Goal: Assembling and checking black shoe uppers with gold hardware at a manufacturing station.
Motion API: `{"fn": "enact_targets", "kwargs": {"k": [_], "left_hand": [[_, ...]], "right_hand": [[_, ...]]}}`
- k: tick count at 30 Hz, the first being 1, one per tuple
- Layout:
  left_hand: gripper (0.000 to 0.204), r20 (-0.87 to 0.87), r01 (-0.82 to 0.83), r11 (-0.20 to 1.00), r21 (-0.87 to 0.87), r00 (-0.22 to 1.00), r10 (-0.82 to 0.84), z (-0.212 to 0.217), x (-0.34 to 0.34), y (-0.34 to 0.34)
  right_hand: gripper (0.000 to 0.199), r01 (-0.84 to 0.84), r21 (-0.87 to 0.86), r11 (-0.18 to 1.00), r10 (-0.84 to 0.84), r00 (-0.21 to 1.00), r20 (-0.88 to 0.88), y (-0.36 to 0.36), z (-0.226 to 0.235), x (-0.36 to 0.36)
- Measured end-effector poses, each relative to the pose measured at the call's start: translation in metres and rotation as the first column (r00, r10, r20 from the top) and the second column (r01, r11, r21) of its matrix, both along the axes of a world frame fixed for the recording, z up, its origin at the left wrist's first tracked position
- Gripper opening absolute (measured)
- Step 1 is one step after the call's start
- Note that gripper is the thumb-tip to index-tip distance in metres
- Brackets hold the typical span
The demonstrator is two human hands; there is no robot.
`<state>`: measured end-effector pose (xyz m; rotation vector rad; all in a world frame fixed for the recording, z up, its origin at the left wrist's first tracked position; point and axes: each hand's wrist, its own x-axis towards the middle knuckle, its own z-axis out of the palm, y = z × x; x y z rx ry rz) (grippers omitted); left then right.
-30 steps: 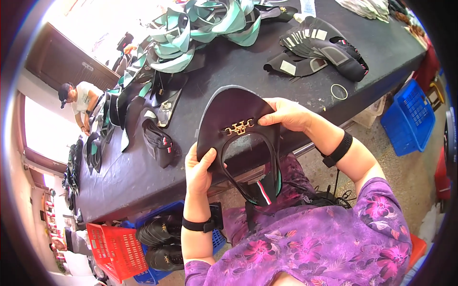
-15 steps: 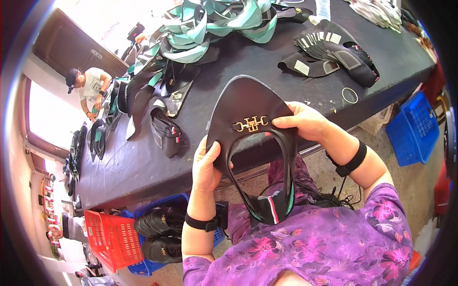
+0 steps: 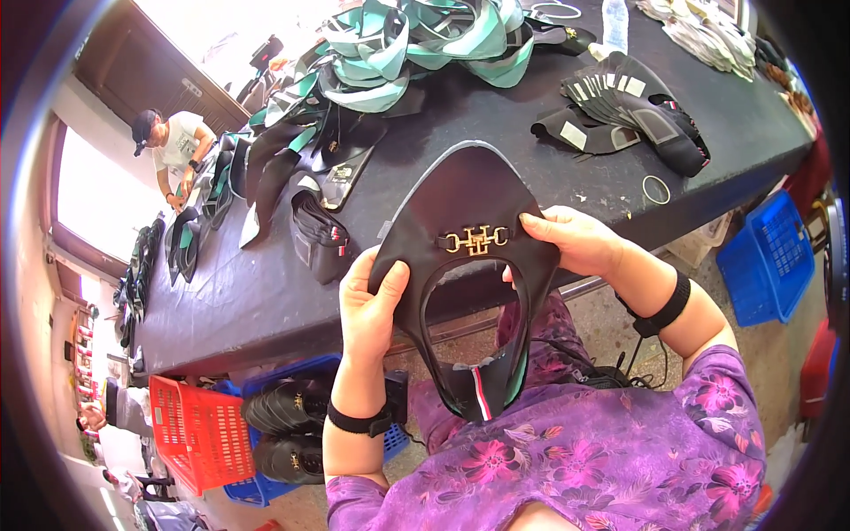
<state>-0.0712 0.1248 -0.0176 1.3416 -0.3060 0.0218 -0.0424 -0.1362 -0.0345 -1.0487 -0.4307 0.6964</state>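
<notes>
Between my hands, over the table's near edge, is a black shoe upper (image 3: pixel 474 190) with its rounded toe pointing away from me. A gold buckle ornament (image 3: pixel 478 240) sits across it, above the foot opening. At the heel end hangs a red, white and blue striped tab (image 3: pixel 481 394). My left hand (image 3: pixel 372 296) grips the upper's left side, thumb on top and fingers underneath. My right hand (image 3: pixel 571 241) pinches its right side near the buckle, thumb on the face; its other fingers are partly hidden behind.
A dark table (image 3: pixel 266 323) bears a heap of teal-lined uppers (image 3: pixel 372 53), a folded bundle (image 3: pixel 317 230) and a fanned stack (image 3: pixel 620 111). Red (image 3: pixel 199 434) and blue baskets (image 3: pixel 766 257) stand below. At the far left a person (image 3: pixel 177 146) handles pieces.
The upper has turned slightly, its heel tab swinging left and the buckle shifting a little right. My right thumb has slid from beside the buckle toward the outer edge.
</notes>
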Motion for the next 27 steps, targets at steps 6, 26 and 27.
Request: {"fn": "enact_targets", "kwargs": {"k": [6, 26, 27], "left_hand": [[0.02, 0.104, -0.073, 0.99, 0.124, 0.993, 0.06, 0.003, -0.009, 0.001], [0.023, 0.661, -0.32, 0.661, 0.678, 0.658, -0.359, 0.076, -0.002, 0.018], [0.02, 0.741, -0.439, 0.61, 0.66, 0.513, -0.433, 0.082, 0.005, 0.018]], "right_hand": [[0.034, 0.07, 0.093, 0.993, -0.057, 0.989, -0.138, 0.01, -0.012, -0.002], [0.03, 0.002, -0.303, 0.953, 0.168, 0.828, 0.535, 0.004, 0.054, 0.008], [0.026, 0.018, -0.094, 0.995, 0.044, 0.788, 0.614, 0.008, 0.049, 0.014]]}}
